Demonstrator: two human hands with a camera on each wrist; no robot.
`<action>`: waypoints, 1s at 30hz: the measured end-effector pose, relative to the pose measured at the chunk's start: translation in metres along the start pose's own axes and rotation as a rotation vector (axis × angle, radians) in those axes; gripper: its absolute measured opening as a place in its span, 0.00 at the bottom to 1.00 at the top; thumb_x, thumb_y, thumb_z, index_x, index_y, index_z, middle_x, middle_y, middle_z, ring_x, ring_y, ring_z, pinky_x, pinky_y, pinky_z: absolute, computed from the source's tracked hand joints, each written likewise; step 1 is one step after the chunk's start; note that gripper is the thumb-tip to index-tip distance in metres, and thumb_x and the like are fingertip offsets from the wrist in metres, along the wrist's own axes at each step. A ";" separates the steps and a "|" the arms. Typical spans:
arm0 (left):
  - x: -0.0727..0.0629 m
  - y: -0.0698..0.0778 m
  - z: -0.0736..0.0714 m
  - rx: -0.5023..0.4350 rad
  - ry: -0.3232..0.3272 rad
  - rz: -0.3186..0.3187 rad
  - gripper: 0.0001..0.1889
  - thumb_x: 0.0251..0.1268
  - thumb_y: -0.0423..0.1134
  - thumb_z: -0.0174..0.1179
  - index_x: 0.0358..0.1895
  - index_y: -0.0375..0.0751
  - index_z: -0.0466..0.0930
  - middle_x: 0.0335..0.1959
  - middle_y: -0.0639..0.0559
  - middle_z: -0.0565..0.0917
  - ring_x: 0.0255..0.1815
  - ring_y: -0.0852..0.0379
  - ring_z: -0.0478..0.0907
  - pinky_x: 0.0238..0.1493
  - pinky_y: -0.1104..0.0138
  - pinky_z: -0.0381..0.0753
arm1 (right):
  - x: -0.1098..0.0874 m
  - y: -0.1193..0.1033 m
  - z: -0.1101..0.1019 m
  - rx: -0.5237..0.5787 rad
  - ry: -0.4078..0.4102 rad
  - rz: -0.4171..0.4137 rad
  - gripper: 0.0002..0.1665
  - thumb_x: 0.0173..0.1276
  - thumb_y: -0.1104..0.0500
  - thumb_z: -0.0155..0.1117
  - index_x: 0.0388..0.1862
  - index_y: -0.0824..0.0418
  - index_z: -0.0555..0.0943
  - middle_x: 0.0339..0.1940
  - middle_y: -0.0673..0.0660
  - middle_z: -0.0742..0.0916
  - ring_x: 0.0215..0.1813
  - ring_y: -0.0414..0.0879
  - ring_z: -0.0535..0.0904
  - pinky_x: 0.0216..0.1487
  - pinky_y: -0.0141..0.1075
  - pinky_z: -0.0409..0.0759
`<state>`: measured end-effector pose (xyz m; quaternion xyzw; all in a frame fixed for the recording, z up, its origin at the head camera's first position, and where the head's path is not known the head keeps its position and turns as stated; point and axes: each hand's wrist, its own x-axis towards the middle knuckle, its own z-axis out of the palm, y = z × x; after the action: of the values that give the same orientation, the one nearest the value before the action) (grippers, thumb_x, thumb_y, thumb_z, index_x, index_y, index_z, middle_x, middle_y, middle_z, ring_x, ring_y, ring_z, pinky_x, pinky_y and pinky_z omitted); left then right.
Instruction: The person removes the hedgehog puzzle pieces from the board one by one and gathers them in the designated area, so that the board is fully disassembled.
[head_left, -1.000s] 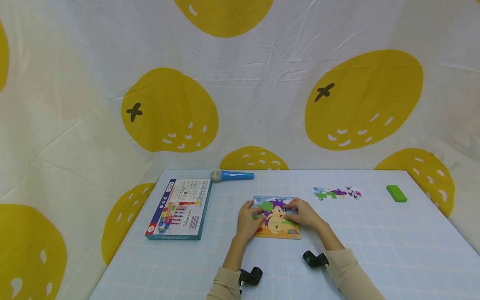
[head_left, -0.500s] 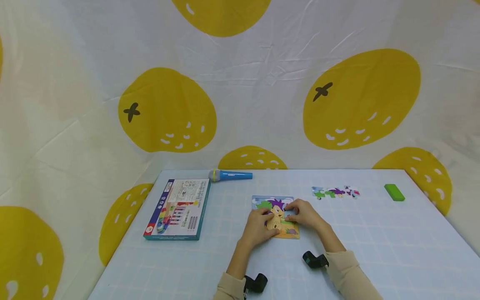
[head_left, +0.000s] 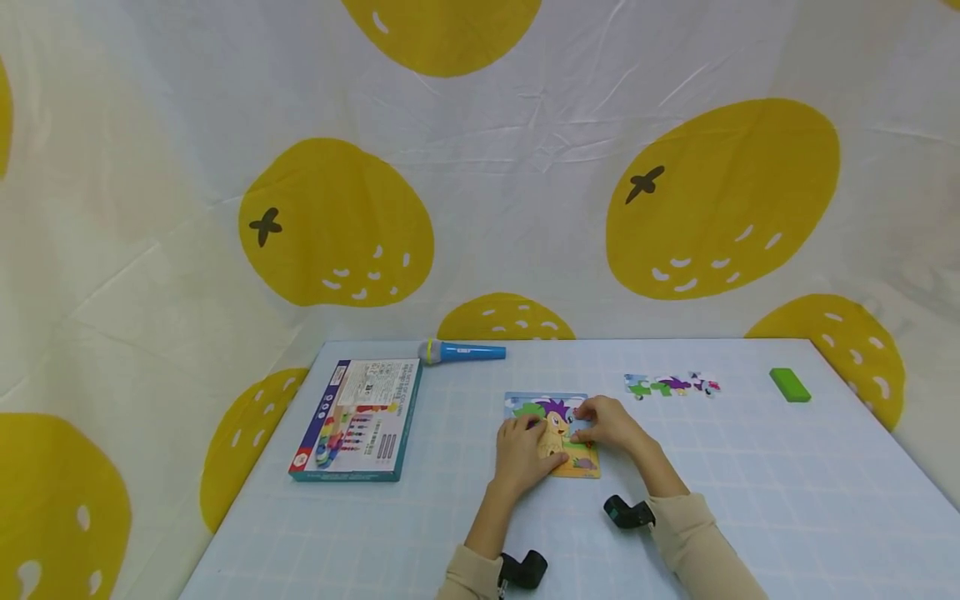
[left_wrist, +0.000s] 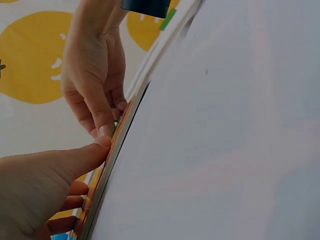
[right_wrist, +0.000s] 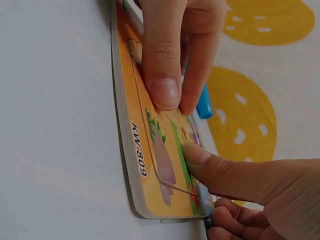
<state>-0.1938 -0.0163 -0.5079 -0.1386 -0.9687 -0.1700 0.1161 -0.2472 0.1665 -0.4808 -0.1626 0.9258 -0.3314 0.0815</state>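
A jigsaw puzzle (head_left: pixel 583 463) in a shallow tray lies on the table, showing a purple-haired hedgehog on an orange and green ground. Across its left half rests my left hand (head_left: pixel 519 454), thumb and fingers spread and pressing on the picture. At the upper right part of the puzzle, my right hand (head_left: pixel 611 423) has its thumb and curled fingers close around a puzzle piece, mostly hidden by the fingers. In the right wrist view the right thumb (right_wrist: pixel 200 155) lies on the puzzle's green strip and the left thumb (right_wrist: pixel 166 92) presses near it.
Loose puzzle pieces (head_left: pixel 675 385) lie in a row at the back right, with a green block (head_left: pixel 790 385) beyond them. A flat toy box (head_left: pixel 360 421) lies at the left. Near the back edge is a blue toy microphone (head_left: pixel 468 352).
My left hand has moved right from the puzzle's left edge onto its lower middle, fingers spreading over the picture. My right hand stays at the puzzle's right side with only slight finger movement.
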 end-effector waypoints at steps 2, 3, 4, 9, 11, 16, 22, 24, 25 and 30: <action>0.001 0.002 0.000 0.000 -0.001 -0.020 0.32 0.51 0.63 0.63 0.53 0.43 0.81 0.53 0.52 0.77 0.52 0.52 0.70 0.61 0.54 0.65 | -0.001 -0.001 -0.001 -0.001 0.005 0.025 0.19 0.48 0.58 0.77 0.34 0.67 0.79 0.30 0.55 0.81 0.33 0.46 0.73 0.38 0.39 0.76; 0.001 0.002 0.000 0.000 -0.001 -0.028 0.32 0.51 0.63 0.63 0.53 0.43 0.81 0.53 0.52 0.77 0.52 0.52 0.70 0.61 0.54 0.65 | -0.002 -0.001 -0.001 0.007 0.006 0.043 0.19 0.48 0.58 0.77 0.33 0.67 0.79 0.30 0.54 0.81 0.33 0.46 0.72 0.38 0.38 0.75; 0.001 0.003 0.000 -0.003 -0.001 -0.037 0.32 0.51 0.63 0.63 0.54 0.43 0.81 0.53 0.52 0.77 0.52 0.52 0.70 0.61 0.54 0.65 | -0.002 -0.002 -0.001 0.009 0.003 0.049 0.19 0.48 0.58 0.77 0.32 0.67 0.78 0.29 0.55 0.80 0.32 0.46 0.72 0.37 0.37 0.75; 0.002 0.004 0.002 -0.028 0.014 -0.062 0.33 0.50 0.63 0.65 0.53 0.43 0.81 0.52 0.52 0.77 0.51 0.52 0.69 0.59 0.55 0.66 | -0.002 -0.001 -0.002 0.030 -0.001 0.071 0.19 0.49 0.59 0.77 0.31 0.66 0.77 0.28 0.55 0.78 0.31 0.45 0.70 0.34 0.35 0.71; 0.002 0.005 0.001 -0.041 0.018 -0.069 0.32 0.49 0.63 0.65 0.53 0.43 0.81 0.52 0.51 0.77 0.51 0.52 0.69 0.59 0.55 0.66 | -0.002 -0.001 -0.002 0.030 -0.003 0.066 0.19 0.49 0.59 0.77 0.32 0.66 0.76 0.27 0.55 0.78 0.31 0.45 0.70 0.34 0.35 0.71; 0.002 0.006 0.001 -0.073 0.015 -0.085 0.32 0.49 0.62 0.66 0.53 0.43 0.81 0.52 0.51 0.77 0.50 0.52 0.69 0.59 0.55 0.66 | -0.002 0.001 -0.002 0.038 -0.010 0.067 0.20 0.49 0.58 0.77 0.32 0.66 0.76 0.27 0.55 0.78 0.31 0.46 0.70 0.34 0.35 0.72; 0.002 0.005 0.001 -0.083 0.023 -0.087 0.32 0.47 0.61 0.67 0.52 0.42 0.82 0.51 0.51 0.78 0.48 0.52 0.69 0.57 0.55 0.66 | 0.000 0.003 -0.001 0.046 -0.006 0.066 0.22 0.48 0.57 0.77 0.33 0.65 0.74 0.27 0.54 0.76 0.31 0.45 0.69 0.33 0.34 0.70; 0.002 0.004 0.001 -0.079 0.030 -0.082 0.32 0.47 0.61 0.68 0.52 0.42 0.82 0.51 0.51 0.78 0.48 0.52 0.69 0.57 0.55 0.67 | 0.000 0.003 0.001 0.051 -0.001 0.069 0.22 0.48 0.56 0.77 0.33 0.64 0.74 0.27 0.54 0.76 0.31 0.45 0.69 0.33 0.33 0.70; 0.002 0.004 0.001 -0.076 0.034 -0.079 0.32 0.47 0.61 0.68 0.51 0.42 0.82 0.50 0.51 0.78 0.48 0.52 0.69 0.57 0.55 0.67 | 0.000 0.003 0.001 0.050 0.004 0.067 0.22 0.48 0.56 0.77 0.33 0.64 0.74 0.27 0.54 0.76 0.32 0.45 0.69 0.33 0.33 0.70; 0.000 0.004 0.001 -0.088 0.038 -0.064 0.31 0.48 0.61 0.67 0.52 0.44 0.82 0.51 0.51 0.78 0.49 0.52 0.69 0.57 0.55 0.66 | -0.003 0.005 0.003 0.056 0.035 0.045 0.21 0.48 0.57 0.77 0.33 0.64 0.75 0.29 0.54 0.77 0.32 0.45 0.69 0.34 0.34 0.71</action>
<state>-0.1923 -0.0120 -0.5081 -0.1091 -0.9619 -0.2185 0.1231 -0.2452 0.1691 -0.4861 -0.1337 0.9209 -0.3579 0.0770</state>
